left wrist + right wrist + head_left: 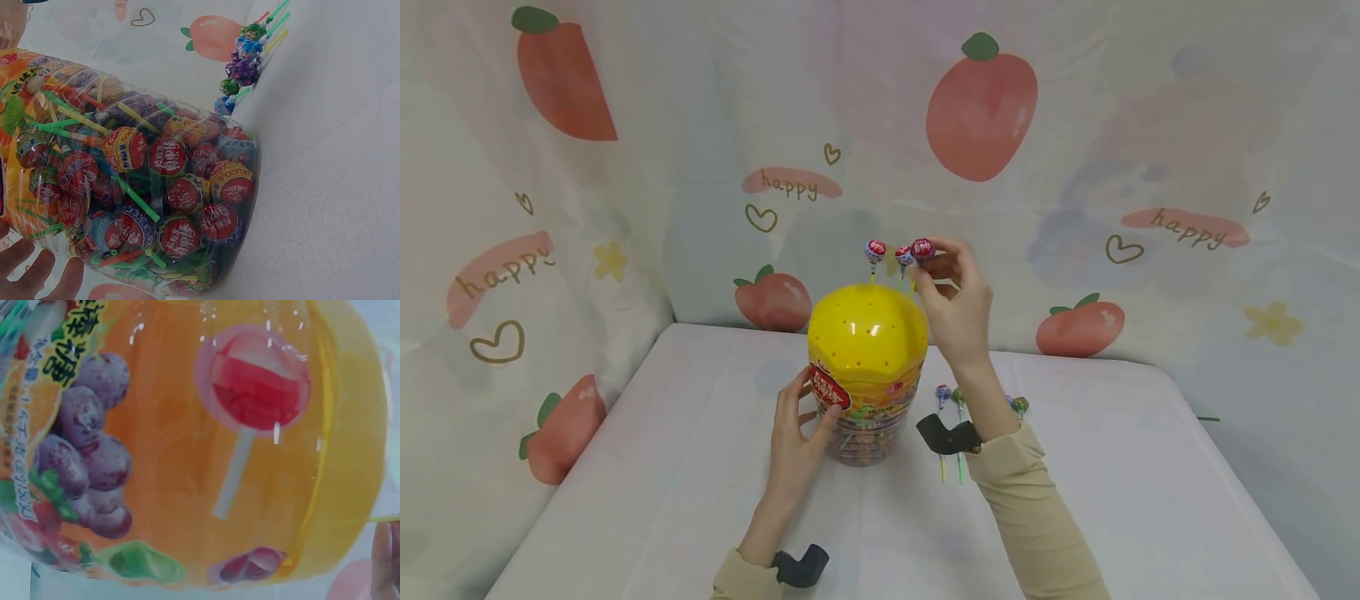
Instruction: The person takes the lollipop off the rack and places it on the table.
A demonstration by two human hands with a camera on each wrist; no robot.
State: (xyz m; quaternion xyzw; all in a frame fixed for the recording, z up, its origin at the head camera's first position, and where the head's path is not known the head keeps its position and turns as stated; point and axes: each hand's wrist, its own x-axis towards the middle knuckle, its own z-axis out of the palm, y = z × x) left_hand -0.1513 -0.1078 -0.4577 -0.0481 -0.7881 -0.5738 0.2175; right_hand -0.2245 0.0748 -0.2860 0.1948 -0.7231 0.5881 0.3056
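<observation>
A clear jar of lollipops (181,181) with a yellow domed lid (868,333) stands upright on the table, small holes dotting the lid. My left hand (796,433) steadies its left side, thumb on the front by the red label. Two lollipops, one blue and red (875,249) and another (903,256) beside it, stand up from the lid's far side. My right hand (961,312) pinches a purple-red lollipop (922,249) just above the lid's right edge. In the right wrist view, the fingers (386,562) meet a yellow stick (382,518); its lower end's seating is unclear.
Several loose lollipops (943,396) lie on the white table (715,467) right of the jar, partly hidden by my right forearm. A printed cloth (880,100) hangs behind and beside the table. Black bands (801,567) sit at both wrists.
</observation>
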